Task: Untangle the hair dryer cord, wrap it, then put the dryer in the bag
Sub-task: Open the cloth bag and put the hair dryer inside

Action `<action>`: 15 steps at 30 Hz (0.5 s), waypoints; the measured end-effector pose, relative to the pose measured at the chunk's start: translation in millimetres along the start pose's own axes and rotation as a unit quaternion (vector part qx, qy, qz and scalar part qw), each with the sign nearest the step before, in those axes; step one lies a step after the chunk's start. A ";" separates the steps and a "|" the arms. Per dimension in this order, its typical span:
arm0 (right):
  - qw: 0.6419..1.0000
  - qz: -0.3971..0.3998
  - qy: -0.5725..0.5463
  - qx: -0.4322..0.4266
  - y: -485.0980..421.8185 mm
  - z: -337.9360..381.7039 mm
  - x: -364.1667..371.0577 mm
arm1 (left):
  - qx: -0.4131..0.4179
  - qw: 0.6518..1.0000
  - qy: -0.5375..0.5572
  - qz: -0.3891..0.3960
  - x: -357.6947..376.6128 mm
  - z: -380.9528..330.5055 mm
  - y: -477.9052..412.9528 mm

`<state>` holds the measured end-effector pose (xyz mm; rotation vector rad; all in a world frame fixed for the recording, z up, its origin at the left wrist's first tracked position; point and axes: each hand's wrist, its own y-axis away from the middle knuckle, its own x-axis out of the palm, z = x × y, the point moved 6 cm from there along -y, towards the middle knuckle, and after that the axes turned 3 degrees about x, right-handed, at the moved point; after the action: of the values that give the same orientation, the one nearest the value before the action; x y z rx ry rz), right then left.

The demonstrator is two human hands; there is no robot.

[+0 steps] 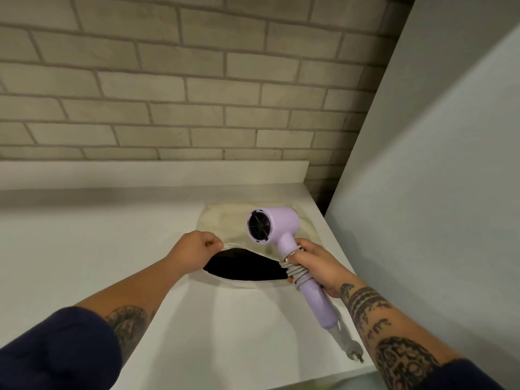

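Note:
A lilac hair dryer point(274, 225) is held in the air above a cream bag point(225, 220) that lies on the white counter point(98, 249). My right hand point(312, 260) grips the dryer's handle. The grey cord point(297, 271) is coiled round the handle under my fingers, and its plug point(353, 351) hangs below the handle's end. My left hand point(197, 246) pinches the bag's upper rim and lifts it, so the dark mouth point(244, 267) gapes toward me.
A low white backsplash runs along the counter's far side under a grey brick wall point(197, 94). A tall pale panel point(436, 192) stands close on the right. The counter's right edge point(363, 280) falls away just beside my right forearm.

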<state>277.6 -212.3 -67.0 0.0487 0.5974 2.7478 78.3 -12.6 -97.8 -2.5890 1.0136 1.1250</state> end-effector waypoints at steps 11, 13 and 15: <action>0.964 0.156 0.200 0.073 4.8 -12.9 22.5 | -0.053 0.969 0.238 -0.032 -10.3 -14.9 -2.9; 0.964 0.125 0.215 0.098 2.3 -20.2 22.2 | -0.044 0.970 0.236 -0.031 -10.8 -15.2 -1.4; 0.970 0.082 0.201 0.111 -1.5 -24.5 18.1 | -0.039 0.972 0.228 -0.033 -11.1 -15.4 1.4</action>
<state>258.4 -215.0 -90.6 -0.4346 1.0487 2.8524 81.1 -13.5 -79.1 -2.9979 0.9645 0.5708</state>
